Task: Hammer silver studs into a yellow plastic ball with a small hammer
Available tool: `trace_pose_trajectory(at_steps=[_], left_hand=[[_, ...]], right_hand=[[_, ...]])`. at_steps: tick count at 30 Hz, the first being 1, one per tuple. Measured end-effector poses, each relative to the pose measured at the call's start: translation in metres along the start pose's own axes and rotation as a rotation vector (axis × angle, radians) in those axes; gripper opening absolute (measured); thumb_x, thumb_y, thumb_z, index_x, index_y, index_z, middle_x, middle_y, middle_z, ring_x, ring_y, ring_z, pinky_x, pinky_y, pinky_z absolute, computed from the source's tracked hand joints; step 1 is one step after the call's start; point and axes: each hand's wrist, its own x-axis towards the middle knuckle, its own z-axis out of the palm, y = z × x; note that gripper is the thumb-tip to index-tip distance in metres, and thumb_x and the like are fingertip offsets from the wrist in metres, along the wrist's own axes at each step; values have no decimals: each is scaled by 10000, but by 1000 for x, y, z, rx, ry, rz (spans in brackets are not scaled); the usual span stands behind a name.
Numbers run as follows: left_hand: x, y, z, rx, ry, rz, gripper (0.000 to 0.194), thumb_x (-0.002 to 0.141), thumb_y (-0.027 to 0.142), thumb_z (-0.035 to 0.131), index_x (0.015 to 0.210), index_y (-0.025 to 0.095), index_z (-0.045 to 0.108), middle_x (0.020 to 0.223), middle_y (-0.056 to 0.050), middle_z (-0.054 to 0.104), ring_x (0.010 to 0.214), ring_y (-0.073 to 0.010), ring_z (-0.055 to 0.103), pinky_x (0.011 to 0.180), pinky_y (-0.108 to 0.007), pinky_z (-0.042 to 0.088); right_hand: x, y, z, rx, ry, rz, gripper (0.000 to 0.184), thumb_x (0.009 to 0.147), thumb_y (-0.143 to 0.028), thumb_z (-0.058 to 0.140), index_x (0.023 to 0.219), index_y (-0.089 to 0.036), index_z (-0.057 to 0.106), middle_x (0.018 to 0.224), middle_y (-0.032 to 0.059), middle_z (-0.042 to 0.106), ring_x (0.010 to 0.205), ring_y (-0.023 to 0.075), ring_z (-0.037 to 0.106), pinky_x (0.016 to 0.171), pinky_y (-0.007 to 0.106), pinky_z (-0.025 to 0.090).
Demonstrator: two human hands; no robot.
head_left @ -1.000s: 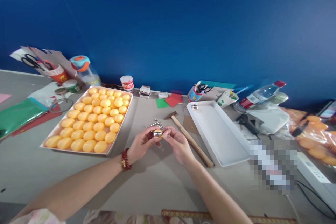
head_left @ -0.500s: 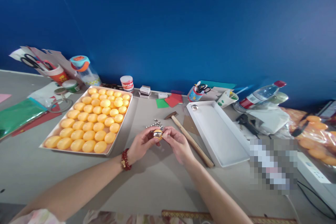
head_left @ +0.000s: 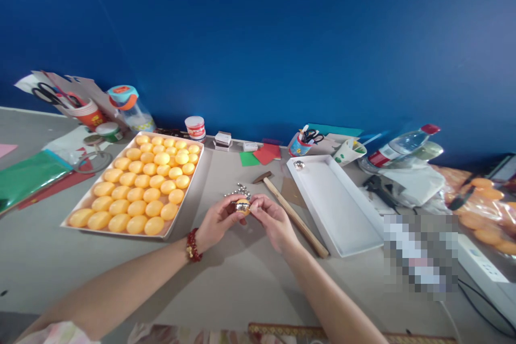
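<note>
My left hand (head_left: pixel 217 221) holds an orange ball (head_left: pixel 242 211) with shiny silver pieces around it, between thumb and fingers. At the ball's right side, my right hand (head_left: pixel 272 220) is pinched closed; what lies between its fingertips is too small to make out. Just behind the hands lies a small heap of silver beads (head_left: pixel 242 190). A hammer (head_left: pixel 298 216) with a wooden handle rests to the right of my right hand. On the left stands a shallow box (head_left: pixel 166 232) filled with orange balls (head_left: pixel 137 208).
A white tray (head_left: pixel 341 215) on the right has a silver piece (head_left: pixel 299 165) in its far corner. Behind it are a pen cup (head_left: pixel 299 146) and a plastic bottle (head_left: pixel 399 145). Red paper (head_left: pixel 266 153) and green paper (head_left: pixel 249 159) lie by the blue wall.
</note>
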Motion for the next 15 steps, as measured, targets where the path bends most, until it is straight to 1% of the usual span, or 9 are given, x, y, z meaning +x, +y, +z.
trace_pose_trajectory(at_steps=[4,15], left_hand=[[0,-1,0,2,2,-7,358,840,306,669,1174,200,597,1150,-85,662,747,-151,662,709,-310,569],[0,1,0,19,9,-11,369,831,326,676,1173,204,609,1132,-83,677,726,-154,668,696,-312,570]], right_hand=[[0,0,0,-5,2,-4,148,830,-350,691,783,-215,654,1004,43,571,977,212,541,888,340,433],[0,-1,0,-58,20,1,182,825,-386,691,782,-214,650,1010,56,569,1006,223,535,889,334,455]])
